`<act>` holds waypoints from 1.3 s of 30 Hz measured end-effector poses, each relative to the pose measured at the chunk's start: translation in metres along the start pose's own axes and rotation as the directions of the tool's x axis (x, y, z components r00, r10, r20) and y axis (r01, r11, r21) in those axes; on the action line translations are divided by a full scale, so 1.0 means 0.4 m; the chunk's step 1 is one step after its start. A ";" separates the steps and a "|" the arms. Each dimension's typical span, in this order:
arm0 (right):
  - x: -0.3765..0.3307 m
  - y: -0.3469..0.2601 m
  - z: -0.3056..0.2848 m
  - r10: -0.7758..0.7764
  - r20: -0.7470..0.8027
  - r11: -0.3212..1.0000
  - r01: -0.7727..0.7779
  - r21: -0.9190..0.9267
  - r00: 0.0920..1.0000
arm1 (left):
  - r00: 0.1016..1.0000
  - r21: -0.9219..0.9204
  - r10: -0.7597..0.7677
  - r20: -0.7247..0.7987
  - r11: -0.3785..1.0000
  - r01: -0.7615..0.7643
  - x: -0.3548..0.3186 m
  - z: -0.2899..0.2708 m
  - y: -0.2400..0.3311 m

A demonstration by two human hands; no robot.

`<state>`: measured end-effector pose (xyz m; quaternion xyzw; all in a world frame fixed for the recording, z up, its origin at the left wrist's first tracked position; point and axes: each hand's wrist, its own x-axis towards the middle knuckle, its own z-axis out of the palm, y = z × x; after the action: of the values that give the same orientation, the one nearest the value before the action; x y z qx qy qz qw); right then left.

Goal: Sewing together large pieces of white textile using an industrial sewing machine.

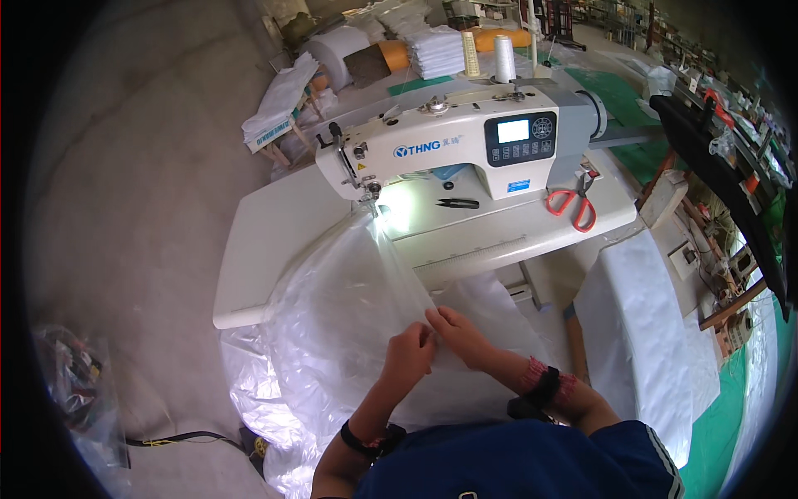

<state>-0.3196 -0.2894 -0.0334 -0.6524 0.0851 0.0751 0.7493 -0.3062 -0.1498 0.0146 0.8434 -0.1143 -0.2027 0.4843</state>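
Both hands (432, 337) pinch the clear plastic sheet (349, 308).

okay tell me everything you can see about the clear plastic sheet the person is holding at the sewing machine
The clear plastic sheet is thin, see-through and crinkled, with shiny glare. It runs from under the needle area of the white sewing machine, across the white table, over its front edge and down in loose folds toward the floor. A long crease or folded edge runs from the needle to the person. The left hand and right hand pinch that edge close together, near the person's body.
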 end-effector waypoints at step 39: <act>0.300 -0.100 0.172 -0.437 0.245 0.038 0.290 -0.956 0.865 | 0.878 0.781 0.237 -0.415 0.588 0.210 0.336 -0.617 -0.335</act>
<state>-0.1917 -0.2264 -0.0128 -0.9782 -0.1097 -0.1181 0.1307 -0.0753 0.0556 -0.0214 0.9910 -0.0770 0.0899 0.0618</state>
